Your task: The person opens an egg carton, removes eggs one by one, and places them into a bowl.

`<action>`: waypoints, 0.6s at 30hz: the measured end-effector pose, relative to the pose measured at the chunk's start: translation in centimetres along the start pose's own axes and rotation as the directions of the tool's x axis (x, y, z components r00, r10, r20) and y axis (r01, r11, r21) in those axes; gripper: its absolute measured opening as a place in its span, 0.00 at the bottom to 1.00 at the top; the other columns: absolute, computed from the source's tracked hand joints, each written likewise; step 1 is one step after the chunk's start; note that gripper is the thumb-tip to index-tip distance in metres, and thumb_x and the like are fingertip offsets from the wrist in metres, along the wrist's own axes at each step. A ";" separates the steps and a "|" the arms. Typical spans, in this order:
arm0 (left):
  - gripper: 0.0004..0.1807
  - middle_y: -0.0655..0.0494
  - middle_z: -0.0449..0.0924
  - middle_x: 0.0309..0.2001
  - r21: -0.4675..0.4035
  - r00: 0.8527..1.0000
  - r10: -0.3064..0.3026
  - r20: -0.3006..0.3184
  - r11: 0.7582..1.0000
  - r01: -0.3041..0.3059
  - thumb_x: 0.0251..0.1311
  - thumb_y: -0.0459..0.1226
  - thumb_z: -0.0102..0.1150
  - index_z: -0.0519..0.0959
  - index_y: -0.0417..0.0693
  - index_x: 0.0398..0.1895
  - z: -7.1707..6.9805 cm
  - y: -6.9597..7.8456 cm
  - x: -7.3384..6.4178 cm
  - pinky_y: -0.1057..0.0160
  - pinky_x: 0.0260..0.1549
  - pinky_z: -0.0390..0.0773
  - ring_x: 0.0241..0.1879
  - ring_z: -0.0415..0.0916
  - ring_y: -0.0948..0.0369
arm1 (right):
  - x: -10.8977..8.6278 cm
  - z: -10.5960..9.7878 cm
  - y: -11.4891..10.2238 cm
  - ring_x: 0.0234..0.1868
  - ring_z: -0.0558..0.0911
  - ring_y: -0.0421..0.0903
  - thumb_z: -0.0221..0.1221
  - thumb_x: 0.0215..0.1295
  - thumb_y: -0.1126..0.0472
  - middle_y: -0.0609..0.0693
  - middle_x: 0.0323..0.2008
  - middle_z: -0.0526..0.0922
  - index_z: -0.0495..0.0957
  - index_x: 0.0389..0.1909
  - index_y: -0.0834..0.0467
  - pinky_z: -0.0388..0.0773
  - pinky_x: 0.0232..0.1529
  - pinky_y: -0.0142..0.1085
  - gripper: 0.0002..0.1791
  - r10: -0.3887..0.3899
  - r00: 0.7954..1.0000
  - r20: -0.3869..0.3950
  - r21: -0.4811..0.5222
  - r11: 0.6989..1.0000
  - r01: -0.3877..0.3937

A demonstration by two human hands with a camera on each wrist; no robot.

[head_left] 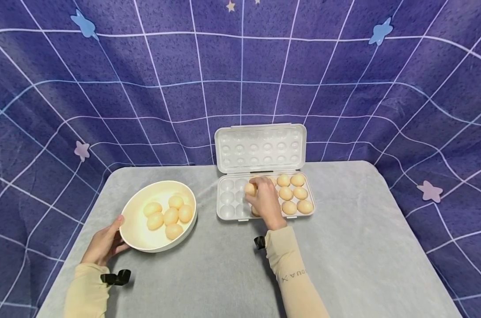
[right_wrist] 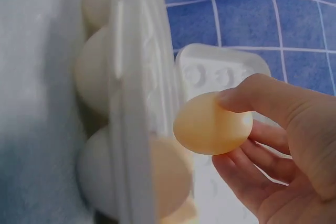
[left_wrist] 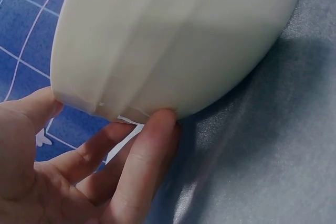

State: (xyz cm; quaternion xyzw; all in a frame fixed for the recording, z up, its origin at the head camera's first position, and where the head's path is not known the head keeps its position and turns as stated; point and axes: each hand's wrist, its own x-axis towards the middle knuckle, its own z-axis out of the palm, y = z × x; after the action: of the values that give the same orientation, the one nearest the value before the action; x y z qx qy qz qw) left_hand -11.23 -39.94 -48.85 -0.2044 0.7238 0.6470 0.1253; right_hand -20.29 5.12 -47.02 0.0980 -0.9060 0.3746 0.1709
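In the head view, my left hand (head_left: pixel 102 244) holds a cream bowl (head_left: pixel 138 227) at its left side, thumb at the rim and fingers against the outer wall. Several light-brown eggs (head_left: pixel 170 216) lie in the bowl. The left wrist view shows the fingertips (left_wrist: pixel 167 119) touching the bowl's outside. My right hand (head_left: pixel 266 201) pinches an egg (right_wrist: pixel 210 124) between thumb and fingers, held over the open egg carton (head_left: pixel 227 198). Eggs (head_left: pixel 289 207) fill the carton's right side, while its leftmost cells hold none. The hand hides some middle cells.
The carton's white lid (head_left: pixel 260 150) stands raised at the back, near the blue gridded cloth (head_left: pixel 244 101). A grey cloth (head_left: pixel 208 269) covers the table. Black wrist mounts (head_left: pixel 117 277) stick out from both sleeves.
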 end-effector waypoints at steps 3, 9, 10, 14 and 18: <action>0.47 0.72 0.83 0.32 0.004 1.000 -0.003 -0.012 1.000 0.003 0.73 0.57 0.45 0.47 0.25 0.74 0.0 0.0 0.0 0.66 0.37 0.87 0.34 0.82 0.73 | 0.0 0.1 -1.0 0.41 0.79 0.52 0.72 0.46 0.68 0.56 0.39 0.83 0.83 0.43 0.65 0.81 0.43 0.42 0.19 -0.010 1.000 0.017 0.030 1.000 0.010; 0.48 0.72 0.83 0.31 0.000 1.000 -0.005 -0.022 1.000 0.005 0.72 0.58 0.45 0.47 0.26 0.74 -0.1 0.0 -0.1 0.66 0.37 0.87 0.33 0.82 0.73 | -0.1 1.1 -2.9 0.41 0.80 0.51 0.72 0.43 0.67 0.55 0.38 0.83 0.84 0.42 0.63 0.80 0.45 0.42 0.20 -0.030 0.998 0.060 0.058 0.998 0.027; 0.48 0.72 0.83 0.31 -0.001 1.000 -0.004 -0.021 1.000 0.004 0.72 0.58 0.45 0.47 0.26 0.74 -0.2 0.0 -0.2 0.66 0.37 0.87 0.33 0.82 0.73 | -0.1 1.2 -3.1 0.41 0.80 0.51 0.72 0.43 0.68 0.55 0.38 0.83 0.84 0.41 0.63 0.80 0.45 0.42 0.20 -0.037 0.997 0.064 0.061 0.998 0.033; 0.48 0.72 0.83 0.31 -0.004 1.000 0.011 -0.025 1.000 -0.011 0.72 0.58 0.46 0.48 0.25 0.73 0.0 0.1 -0.3 0.66 0.37 0.87 0.33 0.82 0.73 | -0.2 1.5 -4.3 0.40 0.79 0.49 0.72 0.42 0.68 0.54 0.37 0.82 0.84 0.41 0.62 0.81 0.43 0.40 0.19 -0.061 0.995 0.077 0.082 0.995 0.055; 0.48 0.71 0.83 0.30 -0.007 1.000 0.019 -0.023 1.000 -0.019 0.72 0.59 0.45 0.48 0.24 0.73 0.2 0.3 -0.4 0.65 0.37 0.87 0.32 0.83 0.72 | -0.3 2.0 -5.4 0.40 0.79 0.48 0.71 0.43 0.68 0.53 0.37 0.83 0.83 0.41 0.62 0.80 0.43 0.39 0.19 -0.092 0.991 0.100 0.129 0.988 0.079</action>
State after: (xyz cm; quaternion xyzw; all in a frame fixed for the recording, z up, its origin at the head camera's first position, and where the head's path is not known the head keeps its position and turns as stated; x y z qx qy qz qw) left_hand -11.04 -39.68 -48.46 -0.2053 0.7248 0.6484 0.1104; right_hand -18.83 -0.04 -44.96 0.1668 -0.8835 0.4173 0.1321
